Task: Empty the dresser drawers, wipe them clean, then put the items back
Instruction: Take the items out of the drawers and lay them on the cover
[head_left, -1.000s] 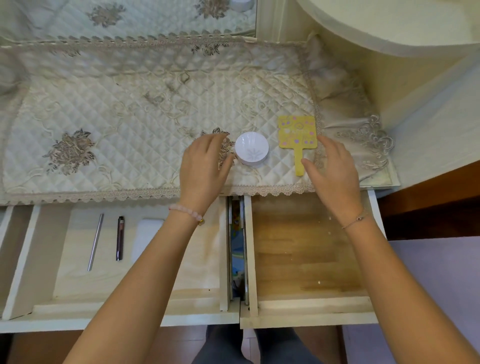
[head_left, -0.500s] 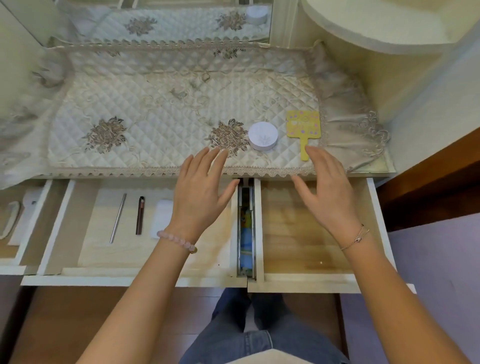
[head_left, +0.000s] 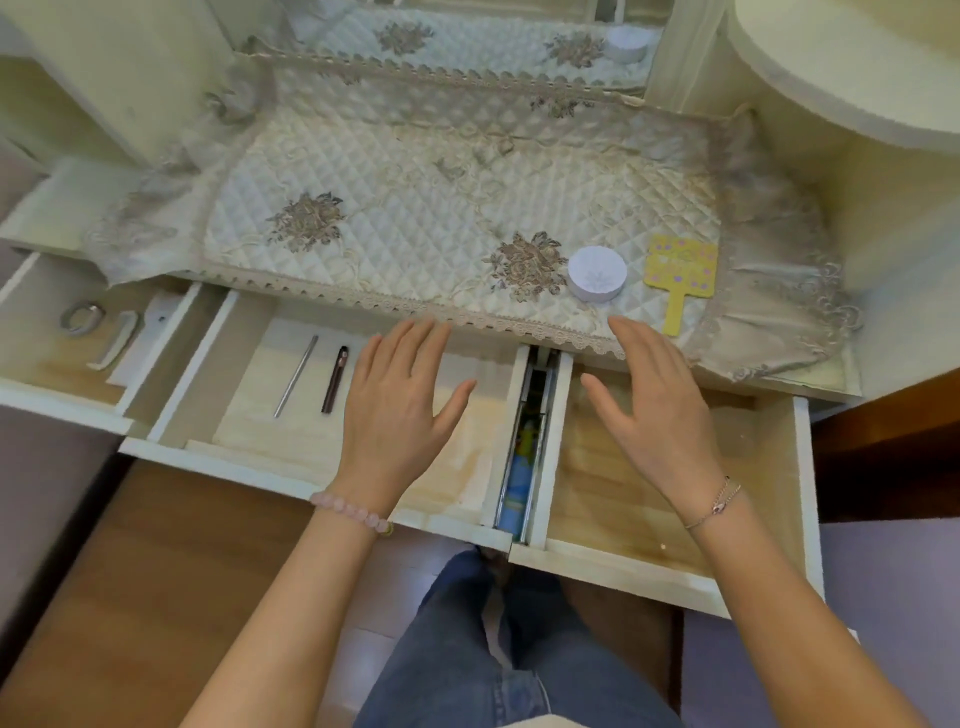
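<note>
Three dresser drawers stand pulled out. My left hand (head_left: 397, 410) hovers open over the middle drawer (head_left: 249, 457), which holds a silver stick (head_left: 296, 375) and a dark pen (head_left: 334, 379). My right hand (head_left: 654, 405) hovers open over the right drawer (head_left: 613, 566), whose wooden bottom is bare. On the quilted dresser cloth (head_left: 415, 218) sit a round white jar (head_left: 597, 274) and a yellow hand mirror (head_left: 680, 275), just beyond my right fingertips. The left drawer (head_left: 47, 364) holds a metal ring (head_left: 82, 317) and a white piece (head_left: 117, 340).
A mirror (head_left: 467, 36) backs the dresser top. A rounded cream shelf (head_left: 852, 73) overhangs at the upper right. Between the middle and right drawers a metal slide rail (head_left: 524, 447) shows. My legs in jeans (head_left: 488, 649) are below the drawers, over a wooden floor.
Both hands have pulled back from the jar and mirror on the cloth to above the drawers. The view has shifted back and left, revealing the left drawer.
</note>
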